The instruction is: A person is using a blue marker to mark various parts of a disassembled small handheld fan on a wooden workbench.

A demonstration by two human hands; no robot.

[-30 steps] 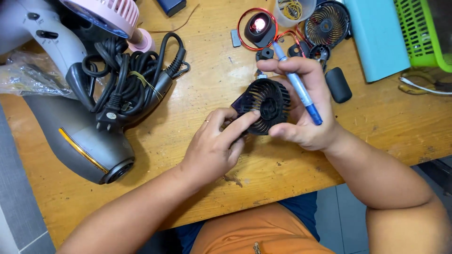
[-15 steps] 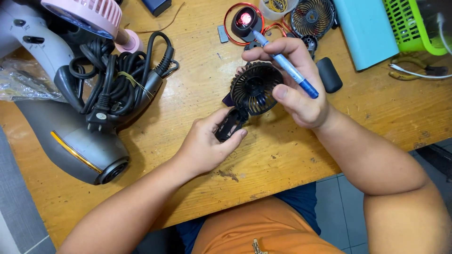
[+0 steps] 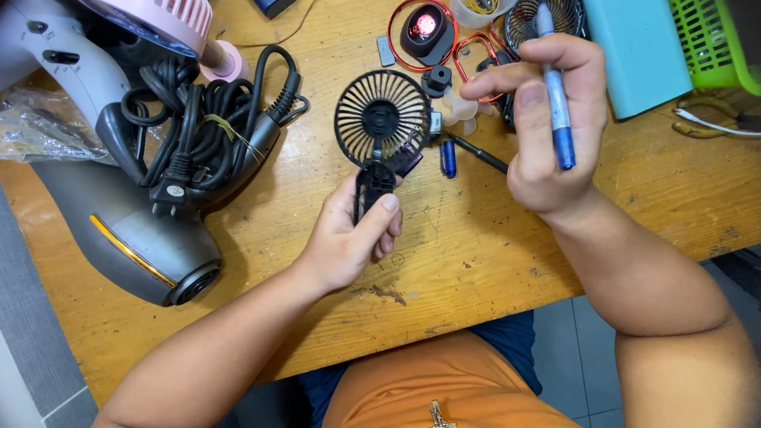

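My left hand (image 3: pixel 349 234) grips the handle of a small black hand-held fan (image 3: pixel 382 119), its round slatted grille upright above my fingers over the wooden table (image 3: pixel 460 254). My right hand (image 3: pixel 547 119) is raised to the right of the fan and holds a blue pen-shaped tool (image 3: pixel 557 95) between the fingers, tip pointing down. The right hand is apart from the fan. A small blue cylinder (image 3: pixel 448 158) and a thin black rod (image 3: pixel 479 153) lie on the table between the two hands.
A grey hair dryer (image 3: pixel 119 214) with a coiled black cable (image 3: pixel 206 127) fills the left. A pink fan (image 3: pixel 170 20) is at top left. Red wire loops and a black part (image 3: pixel 426 32), another black grille (image 3: pixel 527 20), a teal box (image 3: pixel 638 47) and a green basket (image 3: pixel 717 43) lie behind.
My right hand has let go of the fan's grille and lifted away to the right with the tool. My left hand has shifted onto the handle and turned the fan upright.
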